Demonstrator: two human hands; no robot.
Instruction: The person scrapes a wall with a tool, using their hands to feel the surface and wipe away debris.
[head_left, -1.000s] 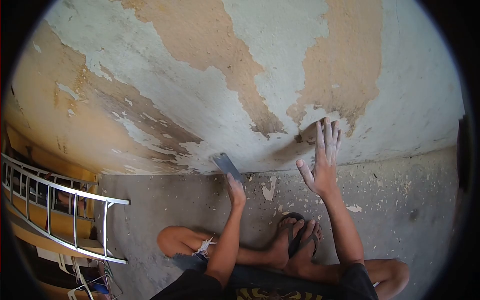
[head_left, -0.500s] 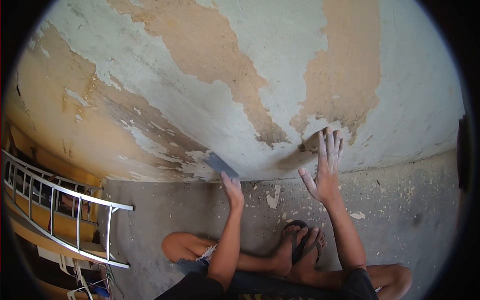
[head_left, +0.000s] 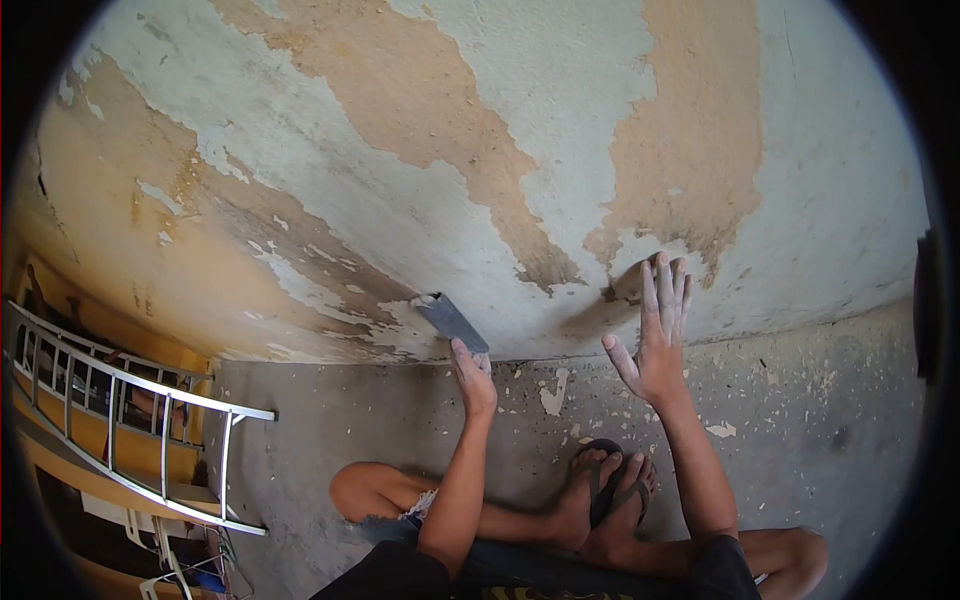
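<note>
In the head view, my left hand [head_left: 474,383] is closed around the lower end of a flat, dark grey scraper [head_left: 452,321]. Its far end is against the peeling wall [head_left: 570,150], low down, where pale paint borders a brown patch. My right hand [head_left: 655,345] is open, thumb spread, with whitish dust on the fingers. Its fingertips rest at the wall just below a bare tan patch [head_left: 690,150], and a shadow falls to their left. The grip's far side on the scraper is hidden.
Paint flakes [head_left: 553,392] litter the grey concrete floor [head_left: 290,420]. An aluminium ladder [head_left: 165,440] lies at the left, with white furniture parts [head_left: 165,560] below it. My crossed legs and feet in flip-flops [head_left: 603,490] are close under my arms. A dark object [head_left: 926,305] stands at the right edge.
The scraper has shifted slightly right and its far end now shows a lifted, curled edge or flake. My right hand keeps its pose at the wall; the whole view has moved a little.
</note>
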